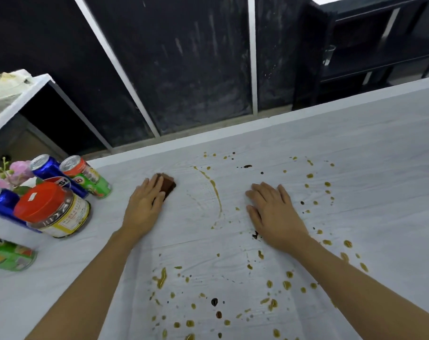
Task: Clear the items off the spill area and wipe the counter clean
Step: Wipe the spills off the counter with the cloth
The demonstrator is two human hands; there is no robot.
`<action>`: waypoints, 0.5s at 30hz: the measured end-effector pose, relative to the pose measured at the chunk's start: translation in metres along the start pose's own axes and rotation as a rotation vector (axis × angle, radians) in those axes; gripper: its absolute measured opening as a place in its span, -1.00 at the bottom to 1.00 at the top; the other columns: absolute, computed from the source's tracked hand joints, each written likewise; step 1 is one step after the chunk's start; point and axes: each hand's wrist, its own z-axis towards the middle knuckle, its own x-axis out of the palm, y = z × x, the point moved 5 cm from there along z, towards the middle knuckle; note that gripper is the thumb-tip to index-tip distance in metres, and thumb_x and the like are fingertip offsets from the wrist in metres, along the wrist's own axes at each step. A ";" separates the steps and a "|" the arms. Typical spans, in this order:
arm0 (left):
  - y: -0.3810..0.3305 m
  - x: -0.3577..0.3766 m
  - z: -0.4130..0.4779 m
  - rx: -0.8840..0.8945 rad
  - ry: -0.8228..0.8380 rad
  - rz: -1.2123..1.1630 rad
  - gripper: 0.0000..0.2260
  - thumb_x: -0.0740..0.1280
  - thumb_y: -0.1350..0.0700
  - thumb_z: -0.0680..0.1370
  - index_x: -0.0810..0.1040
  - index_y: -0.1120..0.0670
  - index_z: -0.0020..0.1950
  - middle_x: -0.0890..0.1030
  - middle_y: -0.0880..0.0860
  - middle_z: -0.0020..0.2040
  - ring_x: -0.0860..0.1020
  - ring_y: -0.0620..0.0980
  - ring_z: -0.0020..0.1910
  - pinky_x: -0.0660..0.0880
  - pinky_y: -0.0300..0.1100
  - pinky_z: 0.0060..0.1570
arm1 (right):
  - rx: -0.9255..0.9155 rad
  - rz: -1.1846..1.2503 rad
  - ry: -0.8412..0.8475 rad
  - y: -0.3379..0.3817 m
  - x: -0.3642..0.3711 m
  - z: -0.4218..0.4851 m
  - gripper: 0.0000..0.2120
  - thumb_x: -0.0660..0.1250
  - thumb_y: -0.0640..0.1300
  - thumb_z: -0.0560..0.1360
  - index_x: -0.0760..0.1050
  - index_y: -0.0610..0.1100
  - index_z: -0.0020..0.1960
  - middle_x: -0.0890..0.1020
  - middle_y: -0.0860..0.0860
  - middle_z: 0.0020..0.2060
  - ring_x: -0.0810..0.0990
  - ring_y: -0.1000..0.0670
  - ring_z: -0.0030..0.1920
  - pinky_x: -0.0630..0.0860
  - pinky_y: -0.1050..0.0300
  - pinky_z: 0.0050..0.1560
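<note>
A brown sponge point(168, 185) lies on the white counter point(355, 143), towards its far edge and left of the middle. The left hand point(143, 207) rests flat on the sponge's near part, its fingers straight and close together, pressing down rather than curling round it. The sponge's far corner sticks out beyond the fingertips.

Just right of the sponge a curved yellow-brown streak point(217, 195) runs across the counter. Beyond the streak the right hand point(274, 214) lies palm down on the surface, fingers straight and slightly spread, holding nothing. Brown and yellow drops point(287, 284) are scattered round this hand, along the far edge and thickly between the two forearms.

Well to the left of the sponge, away from the drops, stands a group of things: a jar point(58, 214) with a red lid, a blue can point(47, 168), a green can point(90, 179) and pink flowers point(17, 171). Another green can point(9, 256) shows at the left edge.
</note>
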 end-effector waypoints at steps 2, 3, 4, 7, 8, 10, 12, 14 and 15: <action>0.001 0.006 0.023 -0.164 -0.020 0.005 -0.53 -0.04 -0.04 0.66 0.10 0.09 0.55 0.13 0.07 0.56 0.09 0.14 0.53 0.04 0.08 0.49 | 0.011 0.005 -0.004 0.000 0.001 0.001 -0.48 -0.19 0.10 0.57 0.25 -0.04 0.42 0.28 -0.01 0.46 0.12 -0.03 0.50 -0.11 -0.12 0.51; -0.005 0.007 0.032 -0.184 -0.015 0.004 -0.52 -0.04 -0.04 0.66 0.08 0.11 0.56 0.14 0.10 0.55 0.10 0.16 0.52 0.07 0.11 0.47 | 0.014 0.007 -0.006 -0.001 0.002 0.002 -0.49 -0.18 0.10 0.58 0.25 -0.04 0.42 0.27 -0.01 0.46 0.11 -0.03 0.50 -0.11 -0.13 0.51; -0.015 0.008 0.036 -0.175 -0.008 -0.017 -0.51 -0.04 -0.05 0.66 0.07 0.11 0.56 0.15 0.10 0.55 0.11 0.16 0.51 0.09 0.12 0.46 | 0.015 0.008 -0.003 -0.001 0.002 0.002 -0.49 -0.18 0.10 0.57 0.25 -0.04 0.42 0.27 0.00 0.46 0.10 -0.03 0.50 -0.11 -0.13 0.51; -0.064 0.019 0.016 -0.003 0.034 -0.146 -0.55 0.06 -0.01 0.66 0.14 0.07 0.54 0.11 0.02 0.55 0.08 0.04 0.54 0.05 -0.02 0.49 | 0.024 -0.004 0.001 -0.001 0.002 0.002 -0.45 -0.23 0.12 0.56 0.23 -0.02 0.43 0.25 0.02 0.47 0.09 -0.01 0.51 -0.13 -0.11 0.51; -0.085 0.020 0.001 0.090 0.044 -0.202 -0.57 0.11 0.03 0.66 0.19 0.06 0.52 0.14 -0.02 0.54 0.10 0.01 0.53 0.06 -0.06 0.49 | 0.028 -0.010 -0.001 0.000 0.002 0.002 -0.45 -0.23 0.13 0.55 0.23 -0.02 0.43 0.25 0.02 0.47 0.09 0.00 0.51 -0.13 -0.10 0.51; -0.114 0.017 -0.031 0.257 0.079 -0.286 -0.60 0.17 0.08 0.64 0.25 0.04 0.48 0.18 -0.08 0.50 0.13 -0.07 0.50 0.07 -0.15 0.47 | 0.028 -0.014 -0.011 0.000 0.002 0.002 -0.46 -0.21 0.12 0.56 0.25 -0.02 0.42 0.27 0.02 0.46 0.11 -0.01 0.50 -0.11 -0.10 0.51; -0.110 0.014 -0.047 0.333 0.075 -0.296 -0.60 0.17 0.03 0.63 0.28 0.02 0.47 0.21 -0.08 0.50 0.16 -0.10 0.49 0.09 -0.16 0.47 | 0.026 0.002 -0.020 0.000 0.000 0.002 -0.46 -0.19 0.12 0.56 0.27 -0.03 0.41 0.28 0.01 0.45 0.13 -0.02 0.50 -0.09 -0.11 0.51; -0.075 0.012 -0.032 0.206 -0.011 -0.180 -0.56 0.09 -0.08 0.64 0.28 0.02 0.49 0.22 -0.02 0.52 0.20 -0.02 0.50 0.15 -0.05 0.47 | 0.026 0.004 -0.016 0.001 0.000 0.001 -0.45 -0.21 0.13 0.55 0.26 -0.02 0.42 0.28 0.02 0.45 0.12 -0.01 0.50 -0.11 -0.09 0.51; -0.055 0.012 -0.017 0.067 -0.037 -0.099 -0.53 0.04 -0.10 0.64 0.21 0.04 0.52 0.18 0.02 0.54 0.16 0.04 0.51 0.12 0.00 0.48 | 0.027 0.000 -0.014 0.001 -0.001 0.001 -0.45 -0.22 0.13 0.55 0.25 -0.02 0.42 0.27 0.02 0.45 0.11 -0.01 0.50 -0.12 -0.08 0.51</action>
